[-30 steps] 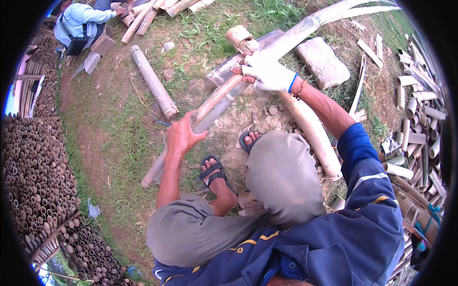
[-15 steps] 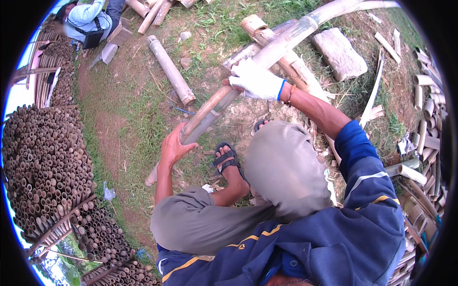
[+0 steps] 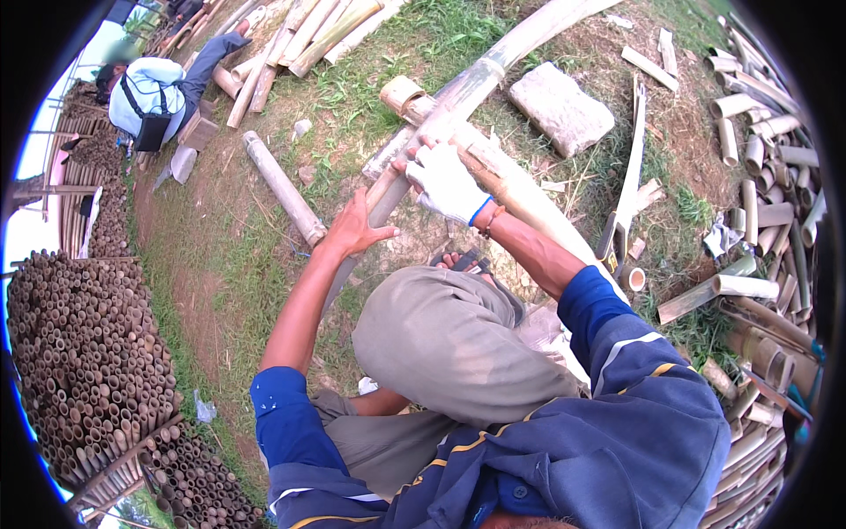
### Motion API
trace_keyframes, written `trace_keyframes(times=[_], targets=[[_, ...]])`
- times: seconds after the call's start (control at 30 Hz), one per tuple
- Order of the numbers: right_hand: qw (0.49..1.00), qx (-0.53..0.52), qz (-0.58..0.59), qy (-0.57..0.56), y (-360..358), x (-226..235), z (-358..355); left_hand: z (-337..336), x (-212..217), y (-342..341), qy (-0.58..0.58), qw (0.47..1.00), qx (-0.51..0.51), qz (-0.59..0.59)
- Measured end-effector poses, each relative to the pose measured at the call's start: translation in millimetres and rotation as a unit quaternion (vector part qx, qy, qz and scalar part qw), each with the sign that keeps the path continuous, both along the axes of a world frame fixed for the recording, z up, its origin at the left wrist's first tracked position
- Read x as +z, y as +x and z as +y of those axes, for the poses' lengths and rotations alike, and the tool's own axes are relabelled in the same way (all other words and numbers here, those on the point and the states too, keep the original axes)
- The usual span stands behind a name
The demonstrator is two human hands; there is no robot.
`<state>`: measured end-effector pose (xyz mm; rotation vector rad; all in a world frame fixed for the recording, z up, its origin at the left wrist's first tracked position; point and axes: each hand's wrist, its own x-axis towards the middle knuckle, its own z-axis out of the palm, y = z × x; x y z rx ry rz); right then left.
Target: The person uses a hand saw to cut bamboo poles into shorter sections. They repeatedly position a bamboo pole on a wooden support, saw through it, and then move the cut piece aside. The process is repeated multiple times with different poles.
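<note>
Bamboo tubes [image 3: 92, 353] are stacked at the left edge of the frame, round ends showing. Upper left is a person [image 3: 154, 84] in a light blue top (a black bag [image 3: 152, 132] hangs at their back). A short pole [image 3: 284, 188] lies on the grass left of centre. Near the middle, the bare left hand [image 3: 354, 231] grasps the lower part of a long bamboo pole [image 3: 467, 91] that slants toward the top right. The gloved right hand [image 3: 448, 183] grips it higher up. Farther right come a thick log [image 3: 533, 198], a pale stone [image 3: 562, 108] and cut bamboo [image 3: 771, 214] heaped along the edge.
</note>
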<state>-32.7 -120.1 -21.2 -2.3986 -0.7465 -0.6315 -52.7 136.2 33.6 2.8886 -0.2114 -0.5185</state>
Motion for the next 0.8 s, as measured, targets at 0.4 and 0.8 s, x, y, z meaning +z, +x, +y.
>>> trace_keyframes(times=[0.4, 0.8], targets=[[0.834, -0.412, 0.366, -0.039, -265.1, -111.3, -320.4, -51.1, -7.1, 13.4, -0.042, 0.995, 0.066, -0.068], [0.87, -0.309, 0.376, 0.079, -237.1, -114.3, -332.7, -39.7, -12.0, 14.8, -0.042, 0.993, 0.098, -0.046]])
